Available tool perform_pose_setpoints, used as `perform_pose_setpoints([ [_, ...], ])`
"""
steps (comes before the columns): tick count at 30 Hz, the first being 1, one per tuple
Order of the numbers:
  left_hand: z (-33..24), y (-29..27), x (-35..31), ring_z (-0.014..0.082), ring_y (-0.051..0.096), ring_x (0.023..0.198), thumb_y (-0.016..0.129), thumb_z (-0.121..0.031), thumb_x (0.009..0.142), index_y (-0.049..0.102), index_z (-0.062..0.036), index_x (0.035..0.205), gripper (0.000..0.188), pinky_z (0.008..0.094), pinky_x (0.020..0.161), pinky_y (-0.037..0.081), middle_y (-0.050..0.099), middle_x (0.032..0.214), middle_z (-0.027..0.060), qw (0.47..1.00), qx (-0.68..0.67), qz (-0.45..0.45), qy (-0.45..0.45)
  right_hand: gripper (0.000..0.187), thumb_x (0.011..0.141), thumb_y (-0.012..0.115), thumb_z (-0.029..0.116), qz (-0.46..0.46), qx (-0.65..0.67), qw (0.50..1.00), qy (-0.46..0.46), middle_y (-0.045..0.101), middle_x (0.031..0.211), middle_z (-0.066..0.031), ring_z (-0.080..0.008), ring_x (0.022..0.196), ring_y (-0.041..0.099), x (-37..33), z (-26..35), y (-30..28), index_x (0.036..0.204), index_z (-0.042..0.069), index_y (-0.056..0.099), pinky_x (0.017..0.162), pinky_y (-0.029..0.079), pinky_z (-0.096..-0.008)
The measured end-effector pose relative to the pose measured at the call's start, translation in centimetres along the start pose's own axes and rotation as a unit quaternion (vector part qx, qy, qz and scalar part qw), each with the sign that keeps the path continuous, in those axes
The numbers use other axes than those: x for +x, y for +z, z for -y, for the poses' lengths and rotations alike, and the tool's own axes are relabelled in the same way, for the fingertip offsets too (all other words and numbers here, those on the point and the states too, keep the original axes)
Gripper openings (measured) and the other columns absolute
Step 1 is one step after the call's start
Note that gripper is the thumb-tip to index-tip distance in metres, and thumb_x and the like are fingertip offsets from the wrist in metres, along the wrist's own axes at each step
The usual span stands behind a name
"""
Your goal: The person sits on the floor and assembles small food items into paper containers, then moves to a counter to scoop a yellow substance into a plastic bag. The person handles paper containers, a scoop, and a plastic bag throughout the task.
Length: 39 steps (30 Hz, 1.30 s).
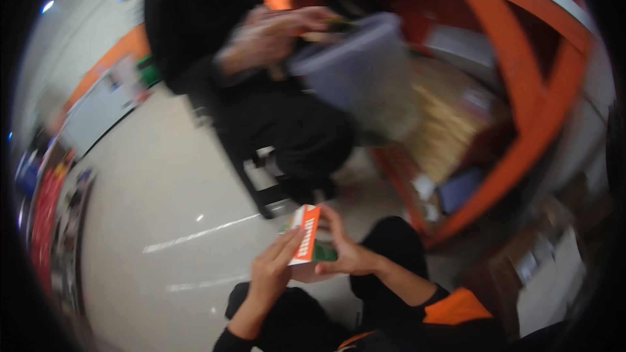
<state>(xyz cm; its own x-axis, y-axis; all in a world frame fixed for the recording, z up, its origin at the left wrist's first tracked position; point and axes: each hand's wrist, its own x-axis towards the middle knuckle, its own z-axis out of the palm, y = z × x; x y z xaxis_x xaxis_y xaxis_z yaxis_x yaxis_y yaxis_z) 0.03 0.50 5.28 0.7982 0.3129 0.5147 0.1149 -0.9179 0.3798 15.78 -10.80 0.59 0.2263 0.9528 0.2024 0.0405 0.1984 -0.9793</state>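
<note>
Between my two hands, above my lap, is a small box (307,238) with an orange and white printed side and some green on its right. My left hand (270,268) is closed on the box's left side, its fingers lying along the upper edge. From the right, my right hand (347,251) grips the same box, with the thumb low and the fingers at the far end. The box is tilted, and its underside and contents cannot be seen.
Opposite me sits a person in dark clothes, whose blurred hands (274,36) are at a translucent plastic bin (362,72). An orange-framed shelf unit (521,58) curves along the right, with a cardboard carton (450,117) inside. Stocked shelves (49,228) stand far left.
</note>
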Motion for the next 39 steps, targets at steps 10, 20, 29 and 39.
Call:
perform_pose_setpoints([
  [10,-14.1,5.1,11.0,0.0377,0.044,0.126,0.075,-0.014,0.068,0.036,0.0022,0.137,0.081,0.0440,0.105,0.037,0.042,0.139,0.0200,0.876,-0.234,0.231,0.354,0.090,0.072,0.082,0.030,-0.010,0.107,0.973,0.205,0.052,0.125,-0.0109,-0.0183,0.117,0.047,-19.7,9.2,-8.7,0.140,0.000,0.031,0.094,0.043,-0.0332],
  [20,-9.8,8.9,11.5,0.0341,0.035,0.133,0.073,-0.024,0.076,0.031,-0.0008,0.142,0.082,0.0429,0.109,0.030,0.032,0.146,0.0195,0.804,-0.411,0.327,0.278,0.108,0.047,0.090,0.038,-0.370,-0.280,0.567,0.681,0.049,0.128,-0.0191,-0.0358,0.120,0.042,-35.9,15.8,0.2,0.133,0.002,0.035,0.100,0.037,-0.0405],
  [29,-8.1,11.1,11.3,0.0303,0.053,0.115,0.068,-0.012,0.078,0.049,-0.0005,0.130,0.056,0.0369,0.100,0.039,0.053,0.126,0.0182,0.780,-0.422,0.398,0.233,0.123,0.046,0.090,0.034,-0.388,-0.332,0.411,0.755,0.034,0.135,-0.0228,-0.0431,0.129,0.031,-51.0,-0.1,5.6,0.143,0.010,0.019,0.106,0.032,-0.0489],
  [39,-9.9,10.9,10.9,0.0323,0.056,0.113,0.067,-0.013,0.081,0.053,-0.0004,0.125,0.049,0.0370,0.098,0.040,0.058,0.121,0.0187,0.806,-0.376,0.396,0.228,0.105,0.062,0.066,0.072,-0.309,-0.542,0.447,0.641,0.031,0.140,-0.0239,-0.0470,0.128,0.029,-48.6,-6.7,4.9,0.148,0.033,0.021,0.103,0.015,-0.0680],
])
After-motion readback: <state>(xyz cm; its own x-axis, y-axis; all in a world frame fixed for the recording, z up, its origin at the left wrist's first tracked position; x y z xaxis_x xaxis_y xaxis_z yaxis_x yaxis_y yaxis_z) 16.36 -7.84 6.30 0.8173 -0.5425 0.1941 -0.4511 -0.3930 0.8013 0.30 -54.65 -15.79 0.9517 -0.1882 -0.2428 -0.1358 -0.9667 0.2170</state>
